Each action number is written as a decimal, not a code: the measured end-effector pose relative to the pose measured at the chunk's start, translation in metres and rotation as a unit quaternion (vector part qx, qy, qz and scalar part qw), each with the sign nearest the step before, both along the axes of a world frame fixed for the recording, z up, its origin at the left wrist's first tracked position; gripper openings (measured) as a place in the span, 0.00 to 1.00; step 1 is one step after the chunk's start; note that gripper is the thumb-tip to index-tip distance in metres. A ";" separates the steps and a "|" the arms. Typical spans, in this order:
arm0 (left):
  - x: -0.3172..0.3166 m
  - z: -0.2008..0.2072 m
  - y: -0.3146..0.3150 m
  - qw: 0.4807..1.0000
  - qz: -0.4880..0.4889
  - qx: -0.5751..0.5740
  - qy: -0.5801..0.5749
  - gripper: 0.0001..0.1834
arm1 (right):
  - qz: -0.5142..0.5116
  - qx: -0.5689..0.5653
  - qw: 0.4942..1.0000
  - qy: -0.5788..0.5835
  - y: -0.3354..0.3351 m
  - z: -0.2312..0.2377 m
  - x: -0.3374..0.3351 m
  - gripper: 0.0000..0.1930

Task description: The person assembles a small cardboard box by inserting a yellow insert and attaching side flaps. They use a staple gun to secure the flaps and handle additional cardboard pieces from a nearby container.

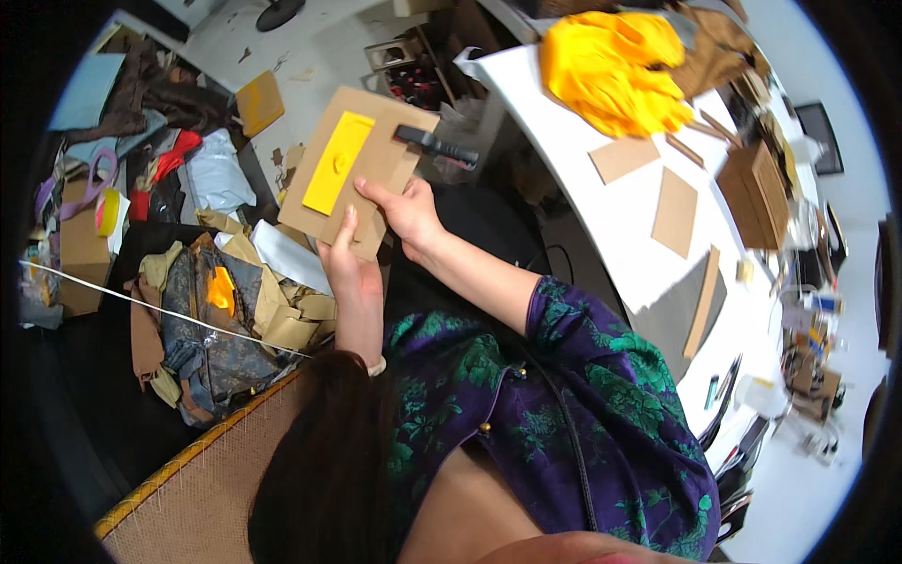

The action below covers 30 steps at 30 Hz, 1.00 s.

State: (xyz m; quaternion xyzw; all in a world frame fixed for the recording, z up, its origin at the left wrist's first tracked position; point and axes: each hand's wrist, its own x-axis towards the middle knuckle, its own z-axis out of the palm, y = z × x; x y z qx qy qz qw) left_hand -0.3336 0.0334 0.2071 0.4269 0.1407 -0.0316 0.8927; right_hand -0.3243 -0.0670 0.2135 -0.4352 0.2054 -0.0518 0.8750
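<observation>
A square brown cardboard piece is held up in front of me by both hands. My left hand grips its lower edge, thumb on the face. My right hand closes on the lower right side, its thumb also pressed on the face. A yellow rectangular strip lies along the cardboard, with a small round raised bump in its middle. At the upper right edge of the cardboard sits a black clip-like tool, sticking out past it. The fingers behind the cardboard are hidden.
To the right, a white table bears yellow cloth, cardboard pieces and a cardboard box. On the left are purple scissors, a yellow tape roll, a white plastic bag and a heap of fabric and paper scraps.
</observation>
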 end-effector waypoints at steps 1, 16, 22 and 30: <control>0.007 -0.008 0.010 0.999 0.025 0.014 0.036 0.33 | 0.031 0.017 0.999 0.030 0.006 -0.011 0.013 0.17; 0.318 -0.155 0.020 0.975 0.152 -0.060 0.148 0.21 | 0.008 -0.458 0.861 0.221 -0.167 -0.371 0.372 0.12; 0.376 -0.207 0.009 0.974 0.173 -0.075 0.123 0.19 | 0.026 -0.691 0.631 0.352 -0.211 -0.429 0.461 0.31; 0.388 -0.213 -0.003 0.975 0.171 -0.047 0.136 0.19 | 0.083 -0.780 0.581 0.219 -0.246 -0.455 0.477 0.22</control>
